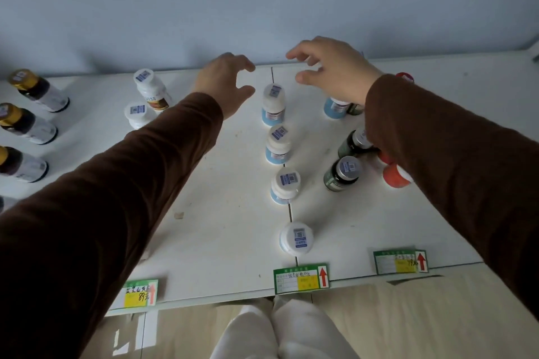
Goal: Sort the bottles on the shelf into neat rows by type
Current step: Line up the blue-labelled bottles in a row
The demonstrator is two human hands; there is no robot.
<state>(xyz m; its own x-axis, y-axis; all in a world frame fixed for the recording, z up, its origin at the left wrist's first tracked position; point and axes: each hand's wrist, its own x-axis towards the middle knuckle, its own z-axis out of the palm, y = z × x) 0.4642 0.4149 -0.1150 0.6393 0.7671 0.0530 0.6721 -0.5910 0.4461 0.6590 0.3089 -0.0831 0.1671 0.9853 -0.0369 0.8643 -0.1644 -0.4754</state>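
Several white-capped bottles with blue labels stand in a line down the middle of the white shelf (221, 183), from the rear one (273, 103) to the front one (296, 237). My left hand (226, 81) hovers just left of the rear bottle, fingers loosely curled and holding nothing. My right hand (332, 67) hangs above another blue bottle (335, 108) at the right, also holding nothing. Two dark green bottles (342, 173) and orange-capped ones (395, 175) stand partly hidden under my right sleeve.
Brown bottles with gold caps (38, 90) line the far left. Two white bottles (150, 92) stand behind my left forearm. Green price tags (302, 278) mark the shelf's front edge. A blue wall (262, 3) closes the back.
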